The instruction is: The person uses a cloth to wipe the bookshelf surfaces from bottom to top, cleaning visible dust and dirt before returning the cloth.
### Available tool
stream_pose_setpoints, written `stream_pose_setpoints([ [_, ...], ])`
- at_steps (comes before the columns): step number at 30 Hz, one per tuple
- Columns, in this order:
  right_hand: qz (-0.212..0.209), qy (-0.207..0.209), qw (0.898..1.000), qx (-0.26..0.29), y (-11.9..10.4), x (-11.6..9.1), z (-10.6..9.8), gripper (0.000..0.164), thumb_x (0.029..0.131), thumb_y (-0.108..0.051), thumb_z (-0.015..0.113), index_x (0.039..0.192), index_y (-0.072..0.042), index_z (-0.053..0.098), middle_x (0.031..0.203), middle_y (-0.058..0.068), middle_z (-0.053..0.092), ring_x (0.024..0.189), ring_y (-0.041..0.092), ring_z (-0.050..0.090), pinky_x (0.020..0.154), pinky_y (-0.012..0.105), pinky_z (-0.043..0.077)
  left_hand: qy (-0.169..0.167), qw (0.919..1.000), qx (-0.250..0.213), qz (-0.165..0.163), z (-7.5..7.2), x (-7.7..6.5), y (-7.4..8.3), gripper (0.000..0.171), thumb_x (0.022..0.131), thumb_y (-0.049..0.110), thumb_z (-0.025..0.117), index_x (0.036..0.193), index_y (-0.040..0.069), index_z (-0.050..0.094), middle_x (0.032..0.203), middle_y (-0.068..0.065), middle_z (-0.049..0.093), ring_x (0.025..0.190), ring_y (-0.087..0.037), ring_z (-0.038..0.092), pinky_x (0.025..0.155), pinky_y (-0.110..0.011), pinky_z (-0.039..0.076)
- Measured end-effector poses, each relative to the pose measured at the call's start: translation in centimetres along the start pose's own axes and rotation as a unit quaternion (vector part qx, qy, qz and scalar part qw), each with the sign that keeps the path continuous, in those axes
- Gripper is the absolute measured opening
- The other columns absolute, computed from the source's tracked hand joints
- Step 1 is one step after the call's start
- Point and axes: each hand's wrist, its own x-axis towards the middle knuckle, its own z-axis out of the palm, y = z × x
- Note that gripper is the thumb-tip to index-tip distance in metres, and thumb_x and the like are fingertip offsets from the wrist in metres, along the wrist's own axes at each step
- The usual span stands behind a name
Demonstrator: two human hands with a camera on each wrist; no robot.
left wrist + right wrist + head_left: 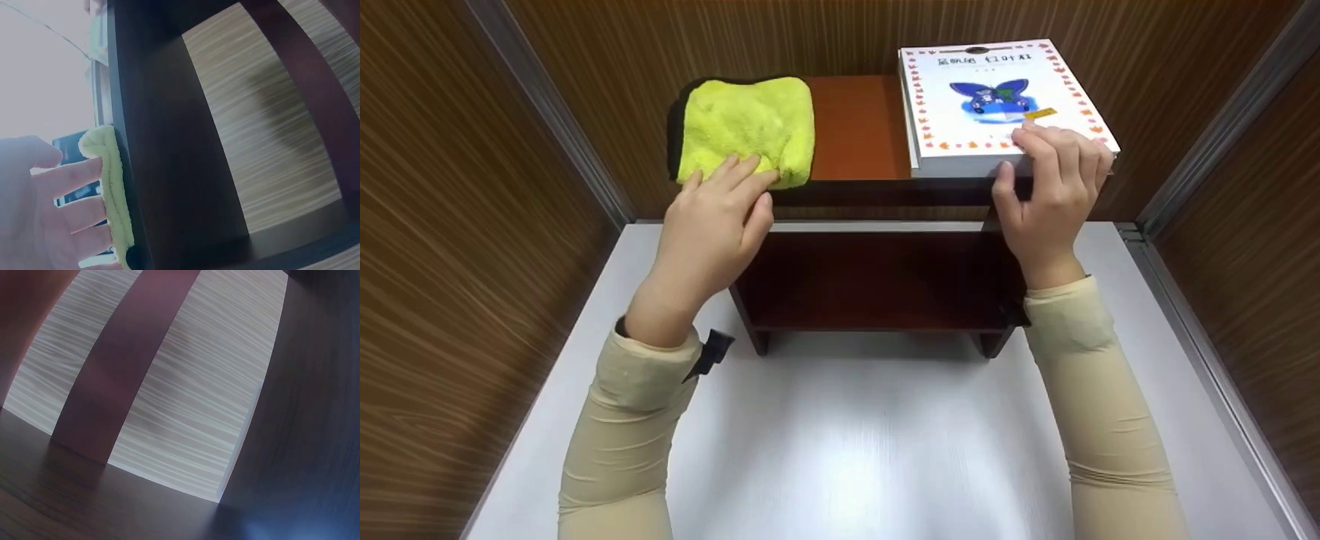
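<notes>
On the left of the small brown shelf's top [861,127] lies a folded yellow-green cloth [750,120] with a dark edge showing behind it. My left hand [712,214] rests its extended fingers on the cloth's near edge. In the left wrist view, those fingers [84,216] touch the cloth [115,185] along the shelf's edge. A stack of books [997,90] sits at the shelf's right end, the top one white with a blue butterfly picture. My right hand [1057,187] lays its gently bent fingers over the near right corner, thumb by the front edge. The right wrist view hides this hand.
The shelf stands on a white table [855,435], with a lower board [870,285] beneath its top. Wood-grain panels [457,262] enclose the table at the left, right and back, joined by metal rails [562,112].
</notes>
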Motion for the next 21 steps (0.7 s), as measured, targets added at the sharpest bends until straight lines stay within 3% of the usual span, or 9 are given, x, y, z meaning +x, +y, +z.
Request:
stream_pose_setpoints([
  [6, 0.001, -0.002, 1.000, 0.004, -0.2, 0.0, 0.0, 0.032, 0.079, -0.028, 0.054, 0.094, -0.002, 0.066, 0.101, 0.010, 0.065, 0.098, 0.030, 0.051, 0.094, 0.043, 0.028, -0.060, 0.9971, -0.023, -0.041, -0.5, 2.4, -1.5, 0.042, 0.098, 0.030, 0.032, 0.121, 0.011, 0.062, 0.132, -0.007, 0.054, 0.126, -0.026, 0.044, 0.103, -0.054, 0.027],
  [11, -0.004, -0.006, 1.000, 0.006, -0.2, -0.2, 0.2, 0.031, 0.079, -0.027, 0.055, 0.093, -0.002, 0.067, 0.101, 0.010, 0.065, 0.098, 0.030, 0.051, 0.094, 0.043, 0.028, -0.094, 0.9924, -0.032, -0.073, 0.4, 5.1, -2.8, 0.039, 0.098, 0.032, 0.031, 0.106, 0.012, 0.063, 0.114, -0.008, 0.062, 0.117, -0.031, 0.051, 0.091, -0.054, 0.039],
  [14, -0.006, -0.005, 1.000, 0.008, -0.1, -0.2, 0.4, 0.031, 0.079, -0.027, 0.055, 0.094, -0.002, 0.067, 0.101, 0.010, 0.065, 0.098, 0.030, 0.051, 0.094, 0.043, 0.029, -0.109, 0.9893, -0.033, -0.092, 0.7, 6.4, -3.3, 0.039, 0.098, 0.032, 0.029, 0.108, 0.013, 0.063, 0.113, -0.010, 0.061, 0.111, -0.035, 0.054, 0.085, -0.054, 0.041],
  [18, -0.004, 0.000, 1.000, 0.006, -0.1, -0.1, 0.4, 0.031, 0.079, -0.028, 0.055, 0.093, -0.002, 0.067, 0.100, 0.010, 0.065, 0.097, 0.030, 0.052, 0.093, 0.043, 0.029, -0.130, 0.9852, -0.039, -0.105, 0.8, 8.0, -3.6, 0.040, 0.099, 0.032, 0.027, 0.103, 0.012, 0.061, 0.111, -0.012, 0.058, 0.108, -0.037, 0.053, 0.087, -0.053, 0.039],
  [21, 0.000, 0.007, 1.000, -0.002, -0.1, 0.0, 0.1, 0.032, 0.079, -0.028, 0.055, 0.093, -0.002, 0.066, 0.101, 0.010, 0.065, 0.098, 0.030, 0.052, 0.094, 0.043, 0.028, -0.138, 0.9845, -0.043, -0.100, 0.8, 9.0, -3.6, 0.040, 0.100, 0.032, 0.026, 0.099, 0.010, 0.059, 0.110, -0.012, 0.058, 0.113, -0.036, 0.051, 0.099, -0.051, 0.030],
])
